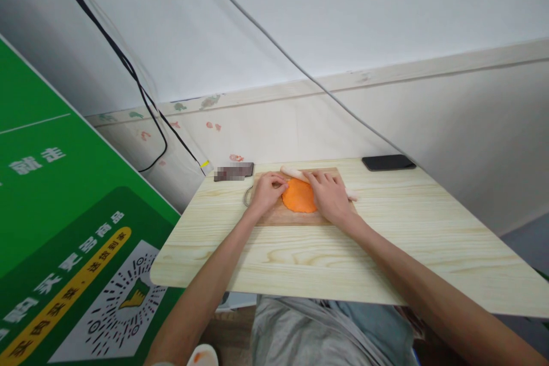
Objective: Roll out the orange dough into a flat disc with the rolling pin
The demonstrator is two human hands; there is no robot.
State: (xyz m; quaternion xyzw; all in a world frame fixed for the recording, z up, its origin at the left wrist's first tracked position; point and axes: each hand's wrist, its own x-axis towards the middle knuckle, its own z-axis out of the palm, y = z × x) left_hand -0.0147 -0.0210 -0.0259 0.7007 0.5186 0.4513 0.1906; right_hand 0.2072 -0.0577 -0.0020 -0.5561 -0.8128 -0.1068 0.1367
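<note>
A flat, round sheet of orange dough (299, 197) lies on a wooden cutting board (283, 219). My left hand (269, 192) is at the dough's left edge, thumb and fingertips pinched together on it. Across the far side of the board a pale wooden rolling pin (292, 172) runs at a slant. My right hand (329, 194) rests over the pin, fingers on top of it and covering its middle, next to the dough's right edge. The pin's other end shows just right of this hand. A metal handle (246, 197) sticks out at the board's left side.
The light wood-grain table (300, 266) stands against a white wall. A black phone (388, 163) lies at its back right, and a dark, partly blurred flat object (234, 171) at its back left. A green printed panel (86, 229) rises on the left. Cables hang along the wall.
</note>
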